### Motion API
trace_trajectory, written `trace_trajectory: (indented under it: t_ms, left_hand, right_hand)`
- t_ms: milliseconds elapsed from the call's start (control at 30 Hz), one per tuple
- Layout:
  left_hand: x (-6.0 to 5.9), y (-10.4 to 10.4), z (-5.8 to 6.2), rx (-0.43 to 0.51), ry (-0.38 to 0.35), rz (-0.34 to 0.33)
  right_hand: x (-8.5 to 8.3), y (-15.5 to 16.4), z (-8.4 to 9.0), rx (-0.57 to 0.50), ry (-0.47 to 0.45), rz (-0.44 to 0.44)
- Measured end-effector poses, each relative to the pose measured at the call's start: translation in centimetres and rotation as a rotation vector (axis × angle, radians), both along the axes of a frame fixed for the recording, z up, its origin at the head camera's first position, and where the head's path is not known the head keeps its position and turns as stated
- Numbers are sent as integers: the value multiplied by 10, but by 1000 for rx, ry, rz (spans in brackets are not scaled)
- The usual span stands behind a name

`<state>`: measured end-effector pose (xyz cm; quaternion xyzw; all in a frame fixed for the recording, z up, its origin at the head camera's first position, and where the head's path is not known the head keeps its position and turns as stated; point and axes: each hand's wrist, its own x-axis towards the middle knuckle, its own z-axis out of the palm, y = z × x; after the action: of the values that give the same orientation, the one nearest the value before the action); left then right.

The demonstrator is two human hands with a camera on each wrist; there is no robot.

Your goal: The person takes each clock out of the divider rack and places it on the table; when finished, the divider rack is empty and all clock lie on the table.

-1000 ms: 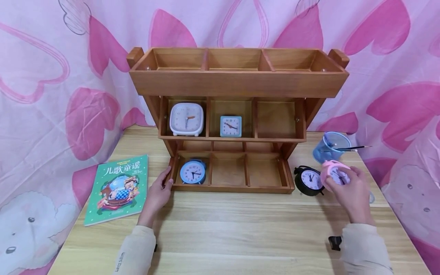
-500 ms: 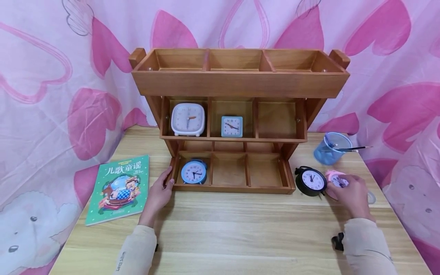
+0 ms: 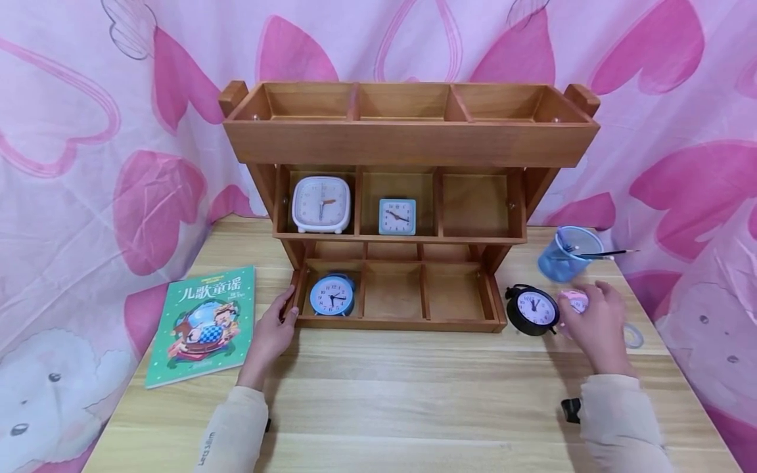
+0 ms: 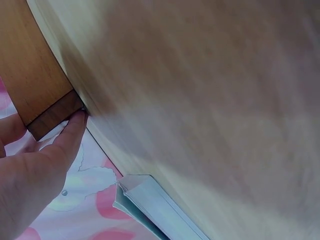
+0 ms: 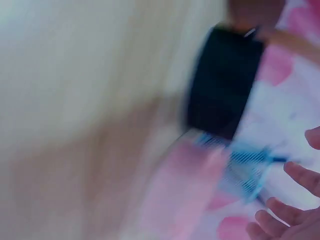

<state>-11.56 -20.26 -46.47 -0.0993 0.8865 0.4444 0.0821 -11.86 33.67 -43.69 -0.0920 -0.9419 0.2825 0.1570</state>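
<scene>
Head view, going left to right: a green picture book (image 3: 203, 325) titled 儿歌童谣 lies flat near the counter's (image 3: 414, 401) left edge, one book only. The left hand (image 3: 273, 328) rests with loosely curled fingers against the lower left corner of the wooden shelf (image 3: 408, 141), thumb touching the wood; its sleeve carries small lettering too tiny to read. Five clocks show: a white one (image 3: 322, 204) and a small square blue one (image 3: 397, 217) in the middle tier, a round blue alarm clock (image 3: 332, 295) in the bottom left compartment, a black alarm clock (image 3: 531, 310) on the counter, and just beside it a pink alarm clock (image 3: 575, 304). The right hand (image 3: 597, 323) cups the pink alarm clock from behind, near the right edge. A blue cup (image 3: 566, 256) stands beyond; open wood stretches in front.
</scene>
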Motion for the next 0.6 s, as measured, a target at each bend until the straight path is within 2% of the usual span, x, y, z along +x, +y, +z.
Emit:
trace_trajectory:
  t_ms: [33,133,233,367,600]
  left_hand:
    - [0,0,0,2,-1,-1]
    - [0,-1,1,7,-4,-2]
    - [1,-2,1,9,-3,-2]
    - [1,-4,0,3,-1,3]
    - [0,-2,-1,-1,-6,10]
  right_hand:
    - [-1,-10,3,-2,75,26]
    - [-6,-46,8,-11,203,121]
    - [-12,-91,7,-41,195,241]
    - [-17,-153,1,-45,123,389]
    - [-22,-248,-8,-33,-6,554]
